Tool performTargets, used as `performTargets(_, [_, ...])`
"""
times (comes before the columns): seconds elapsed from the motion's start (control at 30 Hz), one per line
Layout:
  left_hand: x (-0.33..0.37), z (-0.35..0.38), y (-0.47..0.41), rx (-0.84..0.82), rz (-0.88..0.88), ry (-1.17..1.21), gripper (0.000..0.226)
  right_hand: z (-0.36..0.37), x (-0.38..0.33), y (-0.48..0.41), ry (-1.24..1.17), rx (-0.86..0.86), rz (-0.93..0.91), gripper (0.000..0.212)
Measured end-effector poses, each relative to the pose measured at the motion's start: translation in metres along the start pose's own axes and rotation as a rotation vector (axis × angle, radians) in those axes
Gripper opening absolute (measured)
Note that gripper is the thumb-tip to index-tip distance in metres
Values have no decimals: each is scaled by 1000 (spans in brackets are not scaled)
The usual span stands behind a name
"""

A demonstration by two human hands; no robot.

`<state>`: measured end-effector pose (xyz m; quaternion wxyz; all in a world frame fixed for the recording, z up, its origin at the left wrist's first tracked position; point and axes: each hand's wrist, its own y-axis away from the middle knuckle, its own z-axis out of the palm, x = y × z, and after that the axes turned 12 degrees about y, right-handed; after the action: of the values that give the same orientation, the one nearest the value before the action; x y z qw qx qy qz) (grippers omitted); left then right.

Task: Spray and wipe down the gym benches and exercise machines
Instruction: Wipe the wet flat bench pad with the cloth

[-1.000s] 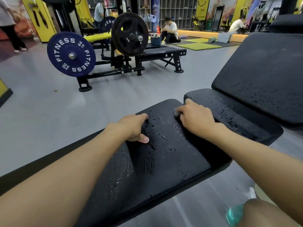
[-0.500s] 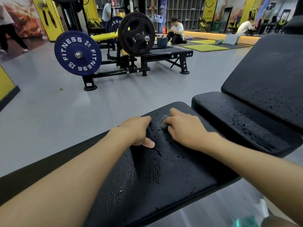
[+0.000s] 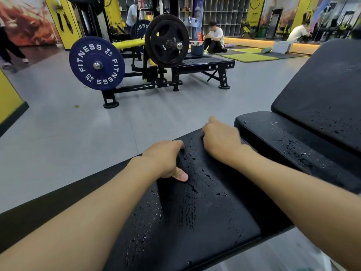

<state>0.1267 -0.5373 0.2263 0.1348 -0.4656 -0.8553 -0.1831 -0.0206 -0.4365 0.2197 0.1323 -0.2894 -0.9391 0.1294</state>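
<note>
Head view: bench (image 3: pixel 195 222) runs lower-left to upper-right; left hand (image 3: pixel 166 159) grips its edge; right hand (image 3: pixel 220 141) curled, hold unclear.

The bench (image 3: pixel 195 222) is black (speckled with shiny droplets). At upper left a plate (image 3: pixel 96 63) is blue with white lettering, the disc (image 3: pixel 166 41) beside it black. The floor (image 3: pixel 78 133) is grey, the mats (image 3: pixel 250 56) at upper right yellow-green.

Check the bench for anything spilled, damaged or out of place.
Liquid droplets bead across the seat pad, the narrow pad beside it and the backrest: unwiped spray, by the look of it, not a spill. No tears or damage show.
</note>
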Motion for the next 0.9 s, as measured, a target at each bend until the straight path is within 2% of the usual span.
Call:
performTargets(0.07, [0, -1, 0, 10, -3, 9, 96, 3, -13, 10, -54, -41, -198, 24])
performTargets(0.1, [-1, 0, 0, 12, -9, 14, 95, 3, -6, 7, -80, -46, -208, 26])
performTargets(0.23, [-1, 1, 3, 21, -42, 26, 84, 5, 24, -22, -62, -18, 121, 26])
performTargets(0.27, [-1, 0, 4, 25, -45, 22, 83, 5, 11, -21, -32, -5, 87, 23])
performTargets(0.37, [0, -2, 3, 30, -38, 6, 80, 4, -26, -1, -79, -50, -226, 23])
performTargets(0.4, [0, -2, 4, 34, -36, 5, 80, 3, -22, -2, -114, -62, -255, 25])
performTargets(0.53, [-1, -2, 8, 44, -48, 25, 81, 8, 6, -31, -86, -57, 14, 28])
performTargets(0.57, [-2, -2, 7, 49, -51, 25, 81, 7, -3, -27, -53, -49, 4, 26])
performTargets(0.67, [-5, -1, 7, 72, -60, 22, 84, 6, -36, -3, -99, -78, -286, 25])
performTargets(0.7, [-7, 1, 7, 82, -63, 25, 84, 5, -32, -3, -127, -82, -326, 26])
performTargets(0.83, [-14, 7, 14, 122, -79, 51, 83, 10, -10, -30, -111, -64, -89, 26])
performTargets(0.9, [-14, 8, 17, 141, -68, 63, 82, 4, -33, -13, -75, -50, -245, 24])
